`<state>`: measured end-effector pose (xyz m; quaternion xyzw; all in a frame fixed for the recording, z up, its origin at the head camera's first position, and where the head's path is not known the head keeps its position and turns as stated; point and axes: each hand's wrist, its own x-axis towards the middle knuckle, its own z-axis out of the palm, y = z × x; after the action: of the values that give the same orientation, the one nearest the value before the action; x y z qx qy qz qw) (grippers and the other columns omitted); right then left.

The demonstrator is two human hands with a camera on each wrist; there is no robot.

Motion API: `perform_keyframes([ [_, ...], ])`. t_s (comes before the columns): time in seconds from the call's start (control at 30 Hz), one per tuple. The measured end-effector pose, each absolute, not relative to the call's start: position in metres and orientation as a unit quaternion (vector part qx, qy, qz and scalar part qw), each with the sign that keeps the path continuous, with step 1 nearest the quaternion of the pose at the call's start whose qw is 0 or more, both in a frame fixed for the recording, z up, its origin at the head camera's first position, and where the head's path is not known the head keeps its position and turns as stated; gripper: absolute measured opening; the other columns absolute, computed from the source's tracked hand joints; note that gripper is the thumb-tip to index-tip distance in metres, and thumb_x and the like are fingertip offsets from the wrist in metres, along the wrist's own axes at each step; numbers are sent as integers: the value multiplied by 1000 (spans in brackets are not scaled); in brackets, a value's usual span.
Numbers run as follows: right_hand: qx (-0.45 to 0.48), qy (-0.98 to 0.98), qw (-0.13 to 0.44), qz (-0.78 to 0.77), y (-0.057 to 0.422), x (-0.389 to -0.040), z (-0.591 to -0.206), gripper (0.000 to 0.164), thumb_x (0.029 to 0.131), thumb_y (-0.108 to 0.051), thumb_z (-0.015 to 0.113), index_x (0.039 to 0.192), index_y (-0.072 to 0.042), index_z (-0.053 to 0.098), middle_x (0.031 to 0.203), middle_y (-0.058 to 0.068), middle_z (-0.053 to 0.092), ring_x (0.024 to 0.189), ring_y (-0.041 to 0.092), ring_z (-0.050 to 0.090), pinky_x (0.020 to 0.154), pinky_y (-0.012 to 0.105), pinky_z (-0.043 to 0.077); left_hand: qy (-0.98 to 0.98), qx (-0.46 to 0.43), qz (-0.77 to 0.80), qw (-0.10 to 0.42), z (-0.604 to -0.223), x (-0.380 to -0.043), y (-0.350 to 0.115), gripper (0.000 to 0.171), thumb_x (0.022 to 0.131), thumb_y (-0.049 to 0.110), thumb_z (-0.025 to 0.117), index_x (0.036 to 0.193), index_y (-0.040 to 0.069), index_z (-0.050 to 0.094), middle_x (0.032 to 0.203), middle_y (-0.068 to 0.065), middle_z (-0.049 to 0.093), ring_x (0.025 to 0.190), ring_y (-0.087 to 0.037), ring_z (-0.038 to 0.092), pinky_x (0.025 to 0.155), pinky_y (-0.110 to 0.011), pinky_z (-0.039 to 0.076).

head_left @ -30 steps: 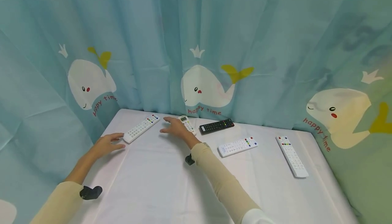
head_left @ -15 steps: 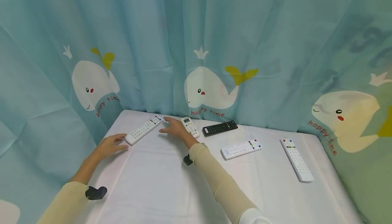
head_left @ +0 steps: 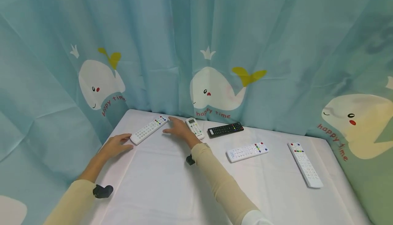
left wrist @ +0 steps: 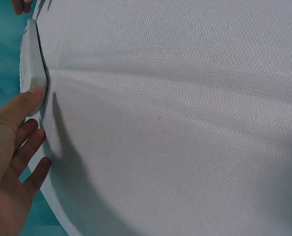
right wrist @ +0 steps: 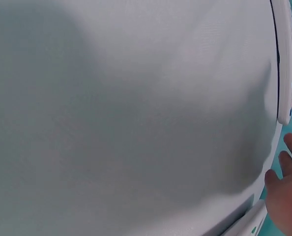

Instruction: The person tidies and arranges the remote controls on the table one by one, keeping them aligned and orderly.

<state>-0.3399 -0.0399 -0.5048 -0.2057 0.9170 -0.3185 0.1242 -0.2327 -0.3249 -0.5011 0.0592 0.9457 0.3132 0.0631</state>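
Observation:
A long white remote control (head_left: 149, 129) lies slantwise at the back left of the table. At its near end is my left hand (head_left: 116, 144), with the fingers spread; in the left wrist view the thumb (left wrist: 34, 96) touches the remote's end, and the other fingers reach out loosely below. Close to the far end hovers my right hand (head_left: 180, 129), thumb and forefinger apart. The right wrist view shows its loosely bent fingers (right wrist: 287, 157) beside the remote's tip, with nothing held. Right behind this hand lies a small white remote with a display (head_left: 195, 128).
A black remote (head_left: 225, 129), a white remote with coloured buttons (head_left: 247, 152) and another long white remote (head_left: 305, 165) lie further right on the white tablecloth (head_left: 153, 191). Blue whale-print curtains (head_left: 159, 47) stand along the back and sides.
In the head view everything has shifted a little to the right. Both hands keep nearly the same places at the two ends of the long white remote, which has not visibly moved.

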Motion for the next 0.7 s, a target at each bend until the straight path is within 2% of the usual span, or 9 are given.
perform_keyframes([
  [0.5,-238,938,101,-232,-46,-352,-517,83,93,-49,68,153,-2,36,154,12,41,142,25,38,116,31,28,951,48,301,53,-500,-234,-321,57,91,18,74,135,-11,53,126,-31,60,125,-51,48,104,-63,37],
  [0.7,-240,941,99,-216,-49,-353,-515,81,93,-49,67,153,-3,37,154,11,42,141,26,38,115,34,29,951,37,301,62,-501,-237,-320,59,91,19,74,137,-10,52,129,-31,58,126,-50,48,104,-62,36],
])
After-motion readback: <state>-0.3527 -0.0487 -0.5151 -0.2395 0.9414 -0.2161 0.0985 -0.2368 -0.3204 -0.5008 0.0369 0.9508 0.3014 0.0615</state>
